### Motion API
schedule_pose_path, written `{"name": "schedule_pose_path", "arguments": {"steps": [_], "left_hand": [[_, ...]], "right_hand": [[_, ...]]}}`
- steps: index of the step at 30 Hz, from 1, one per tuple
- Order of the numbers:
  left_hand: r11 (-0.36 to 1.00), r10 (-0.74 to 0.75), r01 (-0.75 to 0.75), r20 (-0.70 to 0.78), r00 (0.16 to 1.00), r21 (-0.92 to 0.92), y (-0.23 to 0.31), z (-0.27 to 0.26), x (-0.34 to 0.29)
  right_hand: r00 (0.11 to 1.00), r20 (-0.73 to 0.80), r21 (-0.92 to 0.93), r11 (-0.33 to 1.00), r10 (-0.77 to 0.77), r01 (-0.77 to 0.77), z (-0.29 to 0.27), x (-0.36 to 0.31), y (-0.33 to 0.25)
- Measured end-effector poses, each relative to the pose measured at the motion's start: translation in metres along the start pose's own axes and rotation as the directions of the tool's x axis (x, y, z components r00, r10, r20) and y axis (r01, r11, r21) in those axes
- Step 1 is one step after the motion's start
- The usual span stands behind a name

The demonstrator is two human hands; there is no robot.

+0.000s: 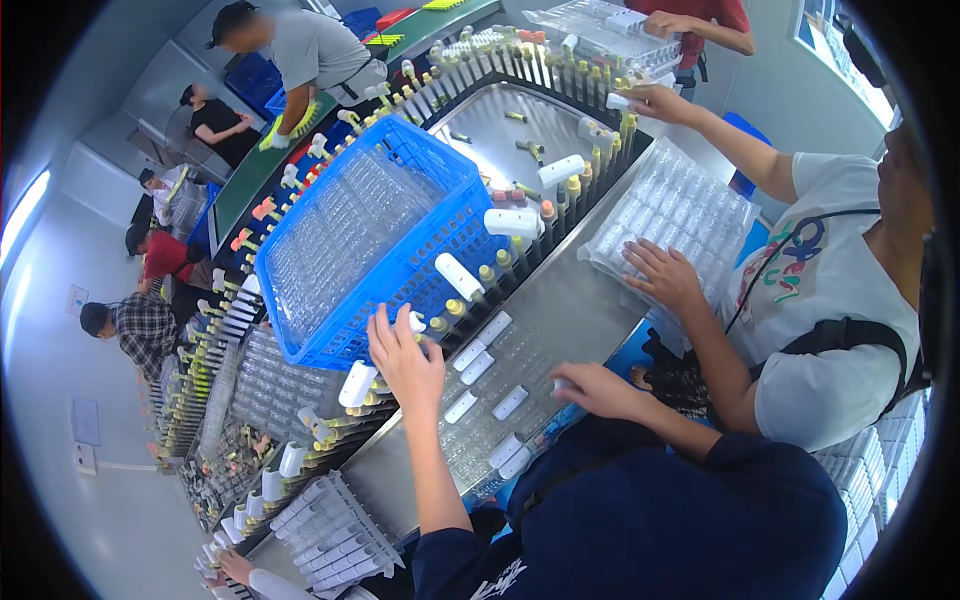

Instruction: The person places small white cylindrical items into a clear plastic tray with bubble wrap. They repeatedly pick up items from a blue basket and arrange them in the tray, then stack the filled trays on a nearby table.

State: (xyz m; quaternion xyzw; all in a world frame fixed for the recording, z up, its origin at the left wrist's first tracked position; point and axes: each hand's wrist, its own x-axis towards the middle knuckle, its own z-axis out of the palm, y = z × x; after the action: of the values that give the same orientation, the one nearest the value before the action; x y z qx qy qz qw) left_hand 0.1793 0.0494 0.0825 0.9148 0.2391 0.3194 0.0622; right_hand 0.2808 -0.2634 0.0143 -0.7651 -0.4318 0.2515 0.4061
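My left hand [405,360] reaches over the peg rack by the blue basket. Its fingers and thumb curve around a white plastic shell [416,322], mostly hidden by the hand, next to a yellow-tipped peg. Over the metal bench [420,480], my right hand [605,392] is closed on a small pale piece [562,384], seemingly another white shell, largely covered by the fingers. Between my hands several white oblong shells lie on the bench, among them one shell [510,402] and another shell [461,407]. More shells sit on pegs, such as a shell [458,277].
A blue basket [300,345] of clear plastic trays stands above the rack. To my right, a co-worker's hand [665,275] rests on clear trays [690,205]; the other holds a white shell. A tray of white shells [335,540] lies lower left. Other people stand beyond.
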Motion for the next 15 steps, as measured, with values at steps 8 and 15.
{"name": "schedule_pose_path", "arguments": {"steps": [8, 15], "left_hand": [[0.931, -0.336, 0.337, 0.034, 0.941, -0.139, 0.029, -0.009, -0.197], [0.894, -0.347, 0.404, 0.271, 0.898, -0.191, 0.026, -0.020, -0.272]], "right_hand": [[0.762, -0.553, 0.593, 0.802, 0.336, 0.077, -0.077, 0.076, -0.014], [0.511, -0.833, 0.343, 0.923, 0.214, 0.174, -0.152, 0.208, 0.045]]}}
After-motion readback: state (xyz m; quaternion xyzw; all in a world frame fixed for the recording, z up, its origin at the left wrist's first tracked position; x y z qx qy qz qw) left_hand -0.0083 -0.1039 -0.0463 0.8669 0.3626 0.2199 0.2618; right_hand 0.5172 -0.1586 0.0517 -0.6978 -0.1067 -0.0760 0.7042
